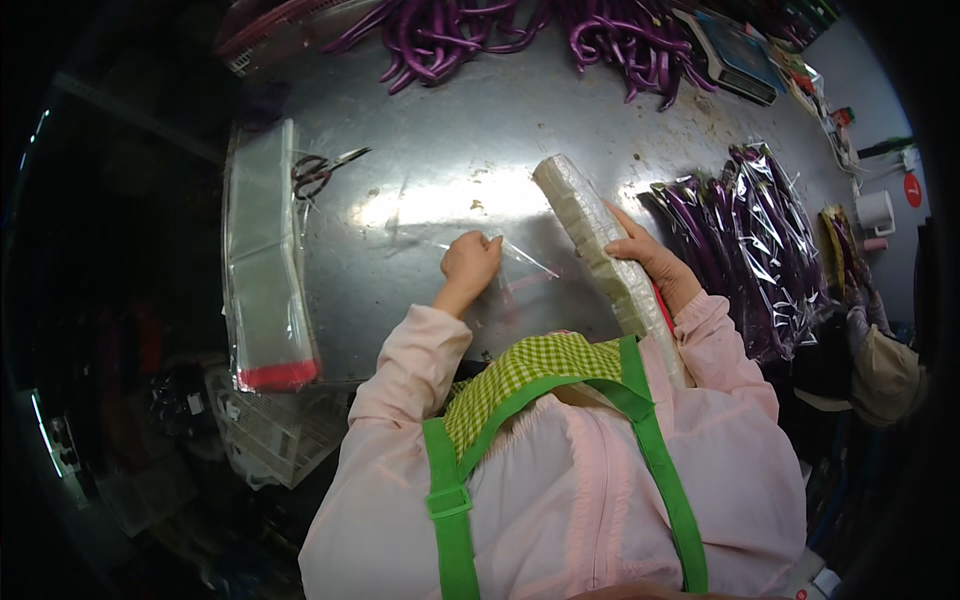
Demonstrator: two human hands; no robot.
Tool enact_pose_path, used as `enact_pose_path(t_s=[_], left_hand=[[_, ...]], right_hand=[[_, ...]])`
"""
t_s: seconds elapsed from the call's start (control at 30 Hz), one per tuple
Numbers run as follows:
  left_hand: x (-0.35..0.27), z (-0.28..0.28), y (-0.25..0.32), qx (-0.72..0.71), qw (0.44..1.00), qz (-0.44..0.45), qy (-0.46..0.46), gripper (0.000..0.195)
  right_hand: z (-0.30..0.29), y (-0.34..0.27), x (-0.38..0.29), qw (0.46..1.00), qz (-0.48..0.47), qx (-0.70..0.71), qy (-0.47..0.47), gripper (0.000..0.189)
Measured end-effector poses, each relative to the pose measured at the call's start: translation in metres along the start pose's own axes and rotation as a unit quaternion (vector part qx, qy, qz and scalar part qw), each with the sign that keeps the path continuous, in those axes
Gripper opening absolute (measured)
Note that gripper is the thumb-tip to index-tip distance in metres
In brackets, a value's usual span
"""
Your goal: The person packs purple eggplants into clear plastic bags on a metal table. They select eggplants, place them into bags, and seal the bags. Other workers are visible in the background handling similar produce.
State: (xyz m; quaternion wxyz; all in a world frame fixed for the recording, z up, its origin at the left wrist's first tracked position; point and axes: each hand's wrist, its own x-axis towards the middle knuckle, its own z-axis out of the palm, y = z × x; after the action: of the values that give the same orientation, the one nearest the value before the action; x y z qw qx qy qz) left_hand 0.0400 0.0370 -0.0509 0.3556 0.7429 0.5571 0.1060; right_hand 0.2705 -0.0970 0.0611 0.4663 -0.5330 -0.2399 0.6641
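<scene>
My left hand [471,264] is closed on a piece of thin clear plastic film [529,256] just above the metal table. The film is see-through, so its full outline is hard to tell. My right hand [651,261] grips a long, thick pack of plastic bags [592,221], thumb on top and fingers behind. This pack stands tilted on its edge against my front, with a red strip partly showing beside my wrist. Right of that hand lie long purple eggplants in shiny clear bags [772,247].
On the left of the metal table [450,135] lie a flat stack of clear bags [262,247] and scissors [319,174]. Loose eggplants [442,37] are heaped at the far edge, near a scale-like device [731,60]. Another person's sleeve [877,315] shows at right.
</scene>
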Motion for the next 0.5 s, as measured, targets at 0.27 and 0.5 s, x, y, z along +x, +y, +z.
enact_pose_path(t_s=[0.27,0.5], left_hand=[[0.017,0.054,0.034,0.101,0.993,0.037,-0.057,0.036],[0.006,0.048,-0.003,-0.166,0.966,0.192,-0.052,0.024]], right_hand=[[-0.024,0.038,0.013,0.997,-0.024,-0.069,0.031,0.084],[-0.038,0.059,0.039,0.991,0.005,-0.112,0.070,0.084]])
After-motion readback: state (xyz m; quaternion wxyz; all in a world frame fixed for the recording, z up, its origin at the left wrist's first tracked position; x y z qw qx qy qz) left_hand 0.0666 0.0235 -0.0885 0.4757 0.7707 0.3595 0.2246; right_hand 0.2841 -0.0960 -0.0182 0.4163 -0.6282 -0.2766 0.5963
